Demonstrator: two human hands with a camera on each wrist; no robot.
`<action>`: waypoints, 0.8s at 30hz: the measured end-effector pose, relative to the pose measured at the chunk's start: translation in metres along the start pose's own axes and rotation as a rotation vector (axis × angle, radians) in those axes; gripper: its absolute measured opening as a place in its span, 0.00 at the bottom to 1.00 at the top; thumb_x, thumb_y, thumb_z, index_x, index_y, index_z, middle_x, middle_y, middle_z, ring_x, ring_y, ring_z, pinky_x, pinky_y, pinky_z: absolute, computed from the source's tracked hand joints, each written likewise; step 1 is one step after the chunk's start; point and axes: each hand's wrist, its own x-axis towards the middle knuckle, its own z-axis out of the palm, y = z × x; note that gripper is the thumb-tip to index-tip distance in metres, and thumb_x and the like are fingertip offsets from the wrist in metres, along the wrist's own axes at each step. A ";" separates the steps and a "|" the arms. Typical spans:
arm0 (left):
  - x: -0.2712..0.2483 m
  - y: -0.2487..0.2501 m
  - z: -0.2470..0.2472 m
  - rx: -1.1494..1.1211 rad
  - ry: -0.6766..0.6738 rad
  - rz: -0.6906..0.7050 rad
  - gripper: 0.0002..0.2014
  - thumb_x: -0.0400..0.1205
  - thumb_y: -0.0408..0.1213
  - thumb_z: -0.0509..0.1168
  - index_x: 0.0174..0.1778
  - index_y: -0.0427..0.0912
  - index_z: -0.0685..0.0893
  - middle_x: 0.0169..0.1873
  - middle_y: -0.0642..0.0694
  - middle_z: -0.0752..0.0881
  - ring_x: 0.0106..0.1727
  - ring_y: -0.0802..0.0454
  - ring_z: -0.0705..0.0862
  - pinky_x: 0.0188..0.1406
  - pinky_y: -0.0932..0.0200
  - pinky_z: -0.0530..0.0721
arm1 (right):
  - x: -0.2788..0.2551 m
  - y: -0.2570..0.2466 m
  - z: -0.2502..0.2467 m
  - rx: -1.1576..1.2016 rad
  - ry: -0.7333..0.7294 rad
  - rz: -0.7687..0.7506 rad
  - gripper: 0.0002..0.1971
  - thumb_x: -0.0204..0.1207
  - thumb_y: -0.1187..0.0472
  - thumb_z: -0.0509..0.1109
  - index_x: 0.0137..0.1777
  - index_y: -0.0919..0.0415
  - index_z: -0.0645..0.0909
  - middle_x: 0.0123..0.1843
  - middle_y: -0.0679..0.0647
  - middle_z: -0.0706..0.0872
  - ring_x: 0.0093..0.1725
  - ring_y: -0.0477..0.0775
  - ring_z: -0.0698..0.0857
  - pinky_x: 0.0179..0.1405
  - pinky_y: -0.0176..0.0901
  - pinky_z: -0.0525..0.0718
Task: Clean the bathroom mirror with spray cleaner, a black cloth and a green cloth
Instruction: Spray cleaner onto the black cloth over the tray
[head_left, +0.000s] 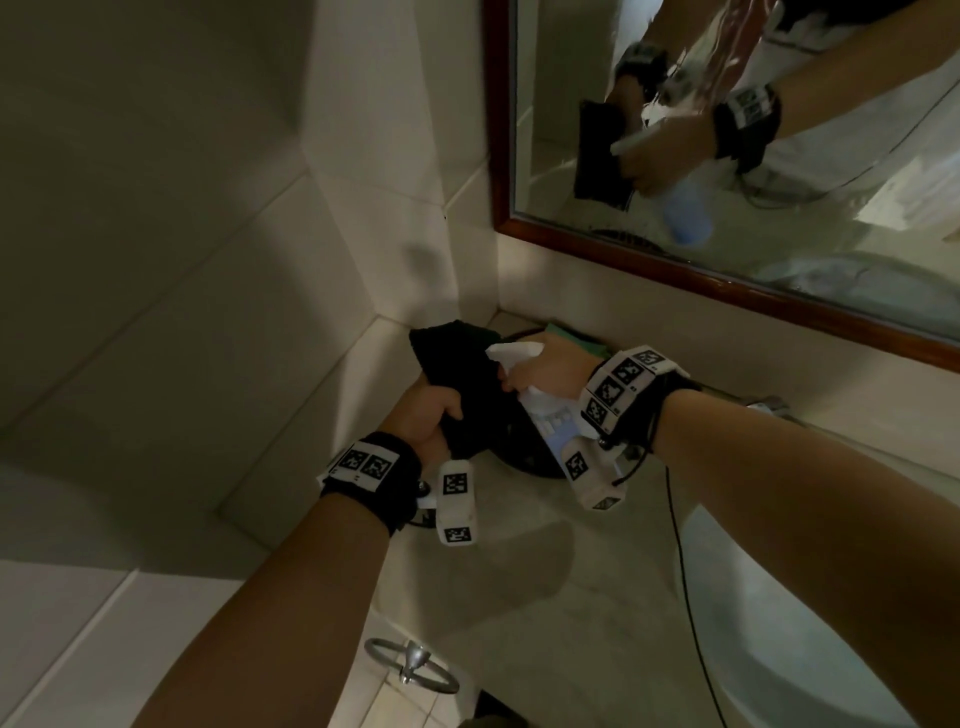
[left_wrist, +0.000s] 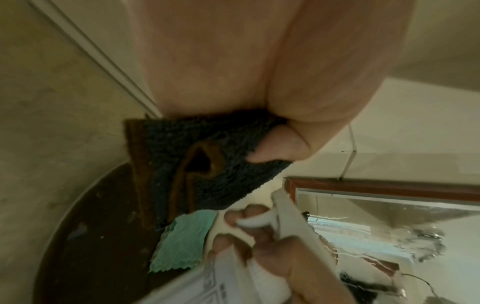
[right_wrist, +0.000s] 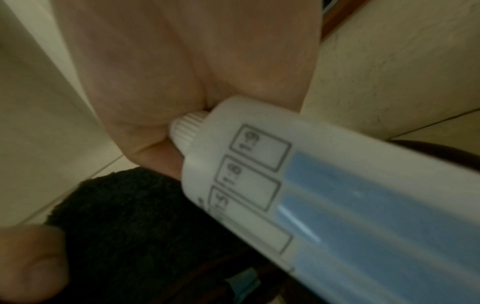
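Fingers of the left hand (head_left: 428, 415) curl tightly round a bunched black cloth (head_left: 457, 374), gripping it near its lower edge so that most of the fabric rises above the fist toward 12 o'clock. In the left wrist view the thumb presses into the dark pile of the cloth, whose brownish hem folds show beneath the palm. The right hand (head_left: 550, 371) is wrapped round the neck of the spray bottle (head_left: 545, 415), with fingers on the white trigger and the nozzle aimed toward 9 o'clock, straight at the black cloth; nozzle and cloth are touching or very nearly so, and the frames do not settle which. The bottle is tilted, its body slanting down toward 5 o'clock beneath the right wrist. The right wrist view shows it translucent white, holding blue liquid, with boxed ratio marks printed along its shoulder.

A green cloth (left_wrist: 182, 240) lies flat on the tabletop (head_left: 519, 597), just beyond the right hand at 12 o'clock, close to the wall. It sits at the edge of a dark round tray (left_wrist: 85, 246), above which both hands work. The mirror (head_left: 779, 156), in a reddish-brown wooden frame, hangs on the wall at 1 o'clock and reflects both hands, the cloth and the bottle; streaks of wet run down its glass. A thin black cable (head_left: 685, 597) trails down from the right wrist across the tabletop toward 5 o'clock. A chrome ring fitting (head_left: 410, 665) is at 6 o'clock by the tiled wall.
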 end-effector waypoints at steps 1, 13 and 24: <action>0.000 0.001 -0.002 -0.003 0.000 -0.002 0.37 0.68 0.15 0.50 0.74 0.38 0.80 0.63 0.31 0.86 0.65 0.30 0.84 0.65 0.31 0.82 | -0.004 -0.002 -0.003 0.010 -0.024 0.013 0.22 0.68 0.60 0.78 0.59 0.72 0.86 0.54 0.68 0.88 0.57 0.64 0.87 0.57 0.52 0.84; 0.003 0.006 -0.010 -0.068 -0.003 -0.042 0.46 0.60 0.19 0.56 0.80 0.42 0.74 0.67 0.31 0.84 0.66 0.27 0.83 0.57 0.29 0.85 | -0.003 0.012 -0.003 -0.036 -0.022 -0.058 0.11 0.75 0.63 0.74 0.57 0.61 0.86 0.56 0.57 0.88 0.57 0.59 0.86 0.63 0.54 0.83; 0.012 0.008 -0.015 -0.121 -0.028 -0.051 0.37 0.67 0.19 0.52 0.76 0.34 0.76 0.66 0.28 0.83 0.65 0.28 0.83 0.68 0.26 0.79 | -0.014 0.000 0.008 0.010 -0.120 -0.162 0.07 0.75 0.71 0.73 0.50 0.61 0.86 0.46 0.54 0.86 0.43 0.44 0.83 0.43 0.32 0.78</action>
